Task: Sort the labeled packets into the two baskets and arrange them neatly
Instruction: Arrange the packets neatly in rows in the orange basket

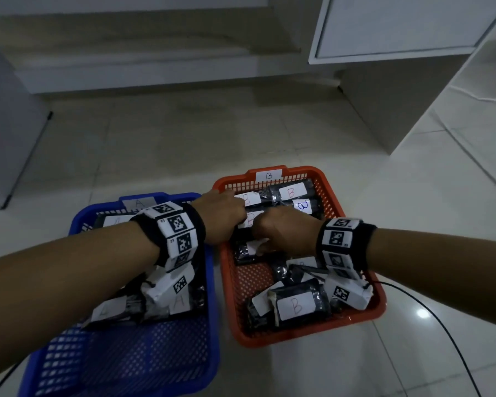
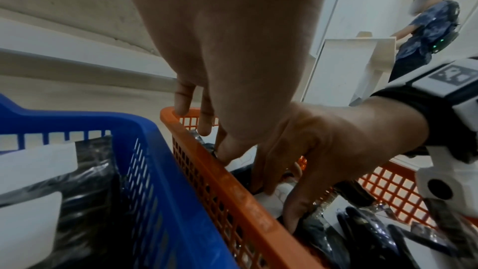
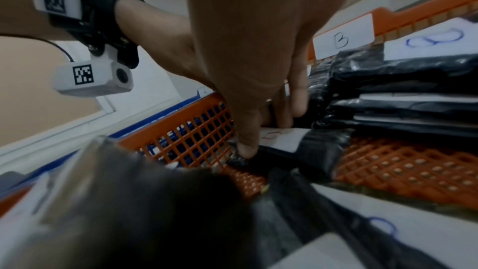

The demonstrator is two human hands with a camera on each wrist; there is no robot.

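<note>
An orange basket [image 1: 352,207] tagged B stands on the right, and a blue basket [image 1: 143,365] tagged A on the left. Both hold black packets with white labels. Both hands are in the far left part of the orange basket. My right hand [image 1: 281,233] pinches a black B packet [image 1: 242,252] lying on the basket floor; the right wrist view shows thumb and fingers [image 3: 261,136] on that packet [image 3: 310,148]. My left hand [image 1: 224,216] has straight fingers [image 2: 207,122] over the orange rim [image 2: 170,114], one touching a label below. Stacked B packets [image 1: 292,196] lie at the far end.
More B packets [image 1: 295,305] lie loose at the orange basket's near end. A packets [image 1: 181,303] sit under my left forearm. A black cable [image 1: 441,319] runs over the tiled floor on the right. A white cabinet [image 1: 398,27] stands far right. Another person [image 2: 426,28] stands in the background.
</note>
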